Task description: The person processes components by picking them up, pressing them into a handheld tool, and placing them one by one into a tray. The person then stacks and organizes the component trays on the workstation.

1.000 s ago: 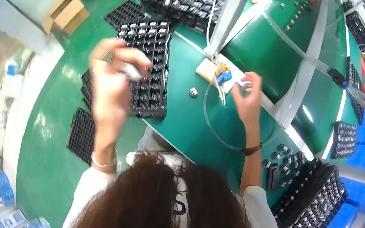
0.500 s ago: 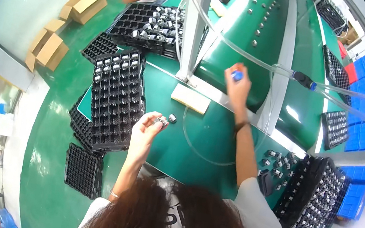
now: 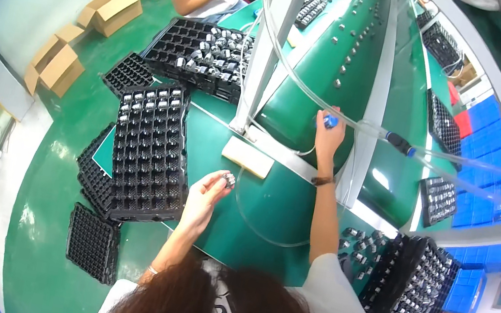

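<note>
We see the left hand (image 3: 205,194) pinching a small metal part (image 3: 230,180) over the green counter (image 3: 268,206) just right of the black tray (image 3: 152,146) at its left edge, right hand (image 3: 328,136) gripping a blue tool (image 3: 330,122) at the far edge.

Open brown cardboard boxes (image 3: 89,27) sit on the green floor at upper left.

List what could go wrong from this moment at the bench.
The left hand pinches a small metal part by the fingertips above the green table; it could slip. The right hand holds a blue-tipped tool whose clear hose loops across the table and might snag the part.
</note>
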Available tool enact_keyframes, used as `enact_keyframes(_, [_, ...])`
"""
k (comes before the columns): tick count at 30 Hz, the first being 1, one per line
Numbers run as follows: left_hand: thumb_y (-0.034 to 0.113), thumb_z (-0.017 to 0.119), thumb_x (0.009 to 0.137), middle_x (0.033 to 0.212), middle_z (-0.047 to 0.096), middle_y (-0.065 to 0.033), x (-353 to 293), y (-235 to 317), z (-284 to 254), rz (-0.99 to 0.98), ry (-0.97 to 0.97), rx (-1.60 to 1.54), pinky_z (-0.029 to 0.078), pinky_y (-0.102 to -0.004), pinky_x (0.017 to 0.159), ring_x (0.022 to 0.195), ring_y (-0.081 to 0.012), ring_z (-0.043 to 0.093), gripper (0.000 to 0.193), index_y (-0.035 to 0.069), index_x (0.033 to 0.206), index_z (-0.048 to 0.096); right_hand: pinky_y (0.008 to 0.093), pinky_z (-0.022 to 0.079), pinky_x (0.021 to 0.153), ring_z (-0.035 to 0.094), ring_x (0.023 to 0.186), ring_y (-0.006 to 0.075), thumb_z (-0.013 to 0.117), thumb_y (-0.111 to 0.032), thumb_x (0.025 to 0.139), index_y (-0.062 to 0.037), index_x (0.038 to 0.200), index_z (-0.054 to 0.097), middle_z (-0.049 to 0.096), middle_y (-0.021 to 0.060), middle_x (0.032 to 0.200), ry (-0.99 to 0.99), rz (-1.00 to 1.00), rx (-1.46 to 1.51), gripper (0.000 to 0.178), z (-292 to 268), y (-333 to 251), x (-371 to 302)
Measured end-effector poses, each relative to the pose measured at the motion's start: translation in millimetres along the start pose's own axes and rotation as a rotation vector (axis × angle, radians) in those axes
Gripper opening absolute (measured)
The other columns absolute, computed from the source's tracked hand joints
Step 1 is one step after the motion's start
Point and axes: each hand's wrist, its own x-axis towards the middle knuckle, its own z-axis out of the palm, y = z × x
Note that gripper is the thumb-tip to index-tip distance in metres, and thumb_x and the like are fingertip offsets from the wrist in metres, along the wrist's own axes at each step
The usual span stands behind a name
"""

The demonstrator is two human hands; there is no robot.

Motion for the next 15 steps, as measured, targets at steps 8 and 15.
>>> enact_keyframes(8, [0.013, 0.059, 0.09, 0.108, 0.061, -0.0058, 9, 5, 15, 0.106, -0.02, 0.062, 0.044, -0.0254, 0.087, 0.097, -0.0104, 0.056, 0.032, -0.001, 0.118, 0.056, 0.0188, 0.04, 0.059, 0.048, 0.069, 0.0022, 0.056, -0.015, 0.09, -0.0039, 0.095, 0.06, 0.055, -0.0037, 0.078, -0.649, 0.743, 0.999, 0.013, -53, -132, -78])
enact_keyframes(15, [0.013, 0.061, 0.088, 0.107, 0.062, -0.0066, 3, 5, 13, 0.149, -0.023, 0.1, 0.043, -0.0246, 0.089, 0.097, -0.0103, 0.056, 0.033, -0.001, 0.117, 0.057, 0.0188, 0.042, 0.068, 0.051, 0.077, 0.0058, 0.049, -0.009, 0.087, -0.0041, 0.101, 0.055, 0.054, -0.0002, 0.089, -0.814, 0.454, 0.929, 0.016, -68, -155, -107])
